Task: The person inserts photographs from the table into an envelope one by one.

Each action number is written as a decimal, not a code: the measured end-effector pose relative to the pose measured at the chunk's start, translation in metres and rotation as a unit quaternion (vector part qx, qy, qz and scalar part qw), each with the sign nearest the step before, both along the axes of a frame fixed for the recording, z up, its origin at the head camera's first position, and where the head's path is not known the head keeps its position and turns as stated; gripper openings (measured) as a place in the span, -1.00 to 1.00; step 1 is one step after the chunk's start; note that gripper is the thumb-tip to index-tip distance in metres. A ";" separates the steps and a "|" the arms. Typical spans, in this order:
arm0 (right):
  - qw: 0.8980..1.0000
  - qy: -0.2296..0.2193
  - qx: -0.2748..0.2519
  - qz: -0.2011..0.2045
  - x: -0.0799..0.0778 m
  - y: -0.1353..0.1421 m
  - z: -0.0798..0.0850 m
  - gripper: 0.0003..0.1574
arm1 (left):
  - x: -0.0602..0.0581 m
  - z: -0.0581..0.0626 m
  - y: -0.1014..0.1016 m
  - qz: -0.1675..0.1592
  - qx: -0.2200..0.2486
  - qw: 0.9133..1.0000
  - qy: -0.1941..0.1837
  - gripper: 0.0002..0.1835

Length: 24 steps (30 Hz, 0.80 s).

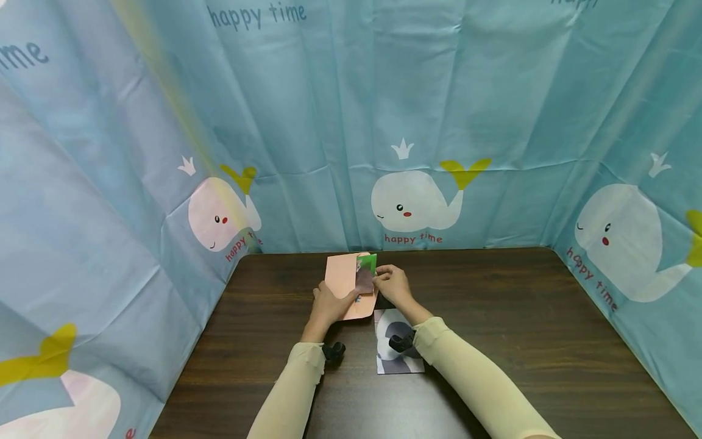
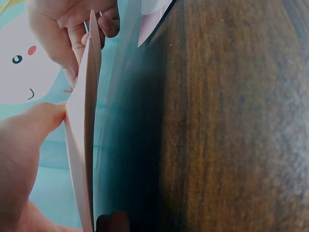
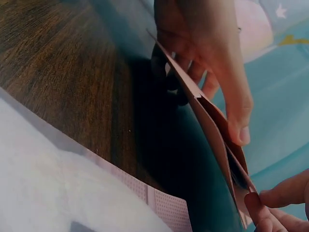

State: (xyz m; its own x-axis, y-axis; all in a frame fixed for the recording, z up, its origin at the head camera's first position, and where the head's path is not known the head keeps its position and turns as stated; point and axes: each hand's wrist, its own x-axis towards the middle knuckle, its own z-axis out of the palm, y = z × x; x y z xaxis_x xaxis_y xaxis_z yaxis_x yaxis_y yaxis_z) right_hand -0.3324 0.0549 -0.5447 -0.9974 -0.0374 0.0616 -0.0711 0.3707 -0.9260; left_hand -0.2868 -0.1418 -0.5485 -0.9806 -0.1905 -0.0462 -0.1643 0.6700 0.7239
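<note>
A peach paper envelope [image 1: 339,274] is raised off the table at the back centre. My left hand [image 1: 328,305] grips it from the left, thumb over its front and fingers behind. From the envelope's opening sticks a picture card [image 1: 364,280] with a green top, partly inside. My right hand [image 1: 393,285] pinches the card's right edge between thumb and fingers. In the right wrist view, the envelope's mouth [image 3: 224,123] gapes, the left thumb [image 3: 236,123] lies against one side, and the right fingertips [image 3: 263,203] hold the card's edge there.
A grey-and-white picture sheet [image 1: 386,360] lies flat on the dark wooden table [image 1: 493,317], partly under the right forearm. A blue whale-print curtain [image 1: 329,152] stands around the back and sides. Black straps with cameras [image 1: 333,352] sit at both wrists.
</note>
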 end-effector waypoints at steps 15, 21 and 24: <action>0.998 0.012 0.069 0.002 -0.001 -0.020 -0.004 -0.65 | 0.001 0.002 0.000 -0.003 -0.002 1.000 -0.005 0.23; 0.993 0.025 0.115 -0.015 0.001 -0.026 -0.003 -0.65 | 0.001 0.001 0.000 -0.001 -0.006 1.000 -0.006 0.24; 0.989 0.039 0.142 -0.019 0.002 -0.029 -0.004 -0.66 | 0.001 0.000 0.000 -0.002 -0.007 1.000 -0.008 0.25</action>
State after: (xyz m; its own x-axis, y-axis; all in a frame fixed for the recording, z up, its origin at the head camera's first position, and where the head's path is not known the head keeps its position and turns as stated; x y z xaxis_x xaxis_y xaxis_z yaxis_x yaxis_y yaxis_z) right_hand -0.3303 0.0254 -0.5484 -0.9911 -0.0275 0.1302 -0.1192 0.6194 -0.7760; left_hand -0.2862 -0.1422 -0.5487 -0.9805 -0.1871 -0.0603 -0.1736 0.6803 0.7121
